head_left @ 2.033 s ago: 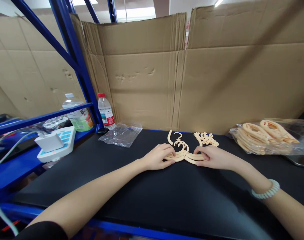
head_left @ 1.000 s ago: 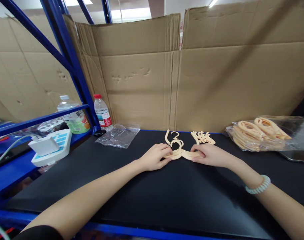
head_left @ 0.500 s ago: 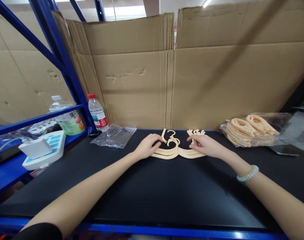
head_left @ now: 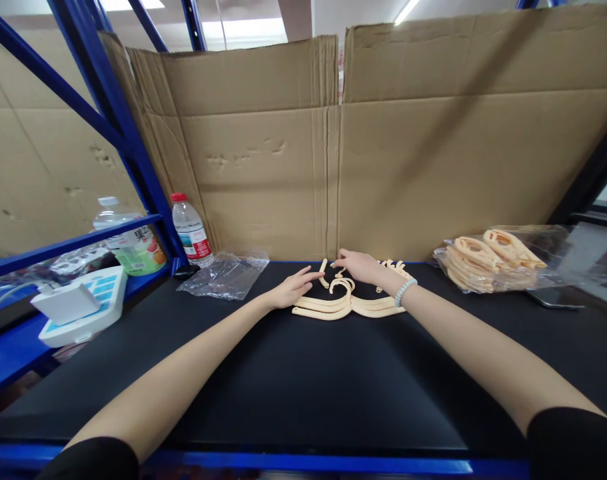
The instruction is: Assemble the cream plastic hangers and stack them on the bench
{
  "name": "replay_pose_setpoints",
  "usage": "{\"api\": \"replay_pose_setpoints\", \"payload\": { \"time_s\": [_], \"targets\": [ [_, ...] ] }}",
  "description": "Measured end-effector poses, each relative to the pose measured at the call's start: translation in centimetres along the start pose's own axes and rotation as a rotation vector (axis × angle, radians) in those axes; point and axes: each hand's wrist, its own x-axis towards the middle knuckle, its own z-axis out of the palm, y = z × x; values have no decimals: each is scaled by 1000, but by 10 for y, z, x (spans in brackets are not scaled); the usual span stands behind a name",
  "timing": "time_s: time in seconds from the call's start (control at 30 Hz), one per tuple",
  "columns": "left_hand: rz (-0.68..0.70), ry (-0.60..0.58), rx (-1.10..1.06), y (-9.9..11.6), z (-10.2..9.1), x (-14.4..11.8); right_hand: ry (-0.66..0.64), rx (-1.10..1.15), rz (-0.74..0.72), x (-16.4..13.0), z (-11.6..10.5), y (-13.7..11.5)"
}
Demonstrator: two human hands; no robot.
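Folding beige plastic hangers [head_left: 376, 308] lie stacked on the black tabletop, their curved hooks [head_left: 340, 285] at the centre. My left hand [head_left: 293, 289] rests by the left end of the stack with its fingers stretched out. Its fingertips are close to a short beige strip [head_left: 324, 275] behind the stack; whether they touch it I cannot tell. My right hand [head_left: 360, 265] reaches over behind the stack, fingertips pinched at a separate beige hanger hook [head_left: 339, 273], which they partly cover. More small beige pieces [head_left: 397, 268] lie in a group behind my right wrist.
A clear bag of beige hanger parts [head_left: 483, 263] is at the right, with a flat device [head_left: 558, 301] beside it. Toward the left are a crumpled clear bag [head_left: 226, 275], a red-capped bottle [head_left: 190, 230] and a blue metal frame [head_left: 133, 160]. Cardboard [head_left: 253, 167] walls the back.
My right hand has moved left from the small-piece group to the separate hook. My left hand's fingers have straightened out toward the short strip. The view has shifted slightly.
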Motion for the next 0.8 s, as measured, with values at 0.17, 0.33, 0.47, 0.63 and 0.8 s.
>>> {"api": "replay_pose_setpoints", "payload": {
  "time_s": [0.17,0.33,0.47,0.63,0.8],
  "targets": [
    [27,24,37,-2,1,4,51,-14,-24,13,5,3],
    [53,92,38,-3,-4,3,198,63,36,8,-2,10],
    [45,143,50,-5,-9,-2,433,185,189,-10,-13,10],
    [44,212,16,-4,-10,-4,599,450,317,-53,-30,-12],
    [4,345,-97,0,-6,-4,725,1125,412,-87,-35,-41]
  ]
}}
